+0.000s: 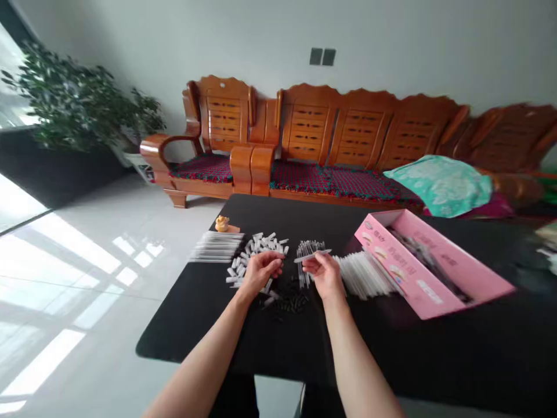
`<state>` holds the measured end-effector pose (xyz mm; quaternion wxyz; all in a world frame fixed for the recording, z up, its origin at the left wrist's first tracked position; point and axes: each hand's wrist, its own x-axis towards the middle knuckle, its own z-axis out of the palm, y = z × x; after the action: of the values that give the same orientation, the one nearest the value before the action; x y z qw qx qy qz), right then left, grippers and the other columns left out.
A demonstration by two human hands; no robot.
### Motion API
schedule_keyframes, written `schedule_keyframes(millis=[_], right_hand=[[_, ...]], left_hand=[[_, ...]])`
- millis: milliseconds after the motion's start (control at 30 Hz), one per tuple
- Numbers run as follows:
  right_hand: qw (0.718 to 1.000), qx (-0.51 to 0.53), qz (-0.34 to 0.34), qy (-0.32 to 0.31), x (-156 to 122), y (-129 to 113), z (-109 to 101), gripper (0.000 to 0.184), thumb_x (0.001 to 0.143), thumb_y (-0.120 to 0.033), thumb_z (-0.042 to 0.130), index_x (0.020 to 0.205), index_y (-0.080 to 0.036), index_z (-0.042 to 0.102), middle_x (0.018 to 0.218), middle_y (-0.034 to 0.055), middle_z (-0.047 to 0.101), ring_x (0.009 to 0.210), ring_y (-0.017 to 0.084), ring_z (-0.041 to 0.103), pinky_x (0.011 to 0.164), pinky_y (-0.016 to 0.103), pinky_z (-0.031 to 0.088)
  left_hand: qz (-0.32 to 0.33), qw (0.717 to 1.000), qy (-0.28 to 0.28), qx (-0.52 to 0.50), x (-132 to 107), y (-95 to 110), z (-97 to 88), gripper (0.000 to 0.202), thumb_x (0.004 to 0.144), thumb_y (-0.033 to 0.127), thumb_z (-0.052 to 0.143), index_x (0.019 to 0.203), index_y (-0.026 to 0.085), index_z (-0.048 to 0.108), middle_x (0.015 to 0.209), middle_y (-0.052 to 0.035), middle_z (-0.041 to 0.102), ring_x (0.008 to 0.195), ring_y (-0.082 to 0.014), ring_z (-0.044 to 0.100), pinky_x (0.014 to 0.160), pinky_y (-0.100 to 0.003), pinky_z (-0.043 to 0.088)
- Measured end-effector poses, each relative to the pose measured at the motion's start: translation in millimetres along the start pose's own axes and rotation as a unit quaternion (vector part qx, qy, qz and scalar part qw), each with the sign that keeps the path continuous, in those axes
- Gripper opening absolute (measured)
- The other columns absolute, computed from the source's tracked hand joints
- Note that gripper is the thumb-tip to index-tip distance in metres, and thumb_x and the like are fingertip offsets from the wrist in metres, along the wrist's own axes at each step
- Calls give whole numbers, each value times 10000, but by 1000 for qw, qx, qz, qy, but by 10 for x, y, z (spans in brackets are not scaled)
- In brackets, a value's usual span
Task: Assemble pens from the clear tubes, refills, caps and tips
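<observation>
My left hand (261, 273) hangs curled over a heap of short white plastic tubes (256, 258); whether its fingers grip one is hidden. My right hand (324, 274) pinches a thin grey rod (312, 256) near its tip. Just behind that hand lies a bunch of thin grey rods (306, 252). Small black pieces (285, 302) are scattered on the black table (270, 342) between my hands. A fan of long white sticks (363, 276) lies to the right, and a neat row of similar sticks (216, 247) lies beyond the white heap.
An open pink cardboard box (429, 264) holding dark items stands on the table's right side. A small yellow figurine (222, 223) sits at the far edge. Behind the table are a wooden sofa (331, 133) with a teal cushion (439, 186) and a potted plant (78, 101).
</observation>
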<state>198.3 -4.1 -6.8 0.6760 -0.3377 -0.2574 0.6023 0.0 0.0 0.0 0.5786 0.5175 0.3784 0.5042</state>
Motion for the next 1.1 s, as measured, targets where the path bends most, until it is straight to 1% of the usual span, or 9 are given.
schedule_keyframes(millis=[133,267,500,833,1000,1100], right_hand=[[1000,-3,-7,-14,-50,0,34,224,671,-243,786,818,-154,643,659,63,746,587,219,727,517,285,606],[999,-17,-14,-24,-55,11,49,235,683,-242,783,840,-164,627,679,61,750,611,222,733,529,284,605],[999,-33,-27,-25,-50,27,53,240,705,-248,770,859,-168,605,693,59,751,631,222,737,551,287,609],[998,-49,-31,-25,-54,33,81,261,695,-266,778,840,-168,584,671,54,740,616,222,733,540,282,605],[997,-57,-36,-24,-59,36,80,271,694,-273,779,845,-170,579,664,50,737,611,225,732,541,293,606],[997,-63,-38,-25,-58,40,80,268,699,-275,776,848,-169,579,669,55,738,614,225,732,541,294,607]], left_hand=[[-25,998,-10,-58,-21,-6,28,370,734,390,758,939,100,654,747,-64,706,682,-162,689,604,-234,558],[-37,995,-26,-87,-24,-35,73,387,722,387,773,938,107,617,779,-75,716,723,-183,704,649,-265,575],[-40,995,-27,-86,-26,-39,121,385,739,385,760,938,101,594,803,-86,723,717,-183,706,652,-274,581],[-34,995,-30,-84,-19,-52,137,382,745,384,756,932,99,582,767,-79,718,699,-178,706,643,-272,580],[-31,996,-18,-79,-18,-64,148,381,735,390,761,910,104,578,753,-76,715,678,-179,705,625,-271,579],[-30,997,-10,-69,-18,-68,153,378,731,391,764,893,105,578,712,-72,709,659,-182,703,612,-270,577]])
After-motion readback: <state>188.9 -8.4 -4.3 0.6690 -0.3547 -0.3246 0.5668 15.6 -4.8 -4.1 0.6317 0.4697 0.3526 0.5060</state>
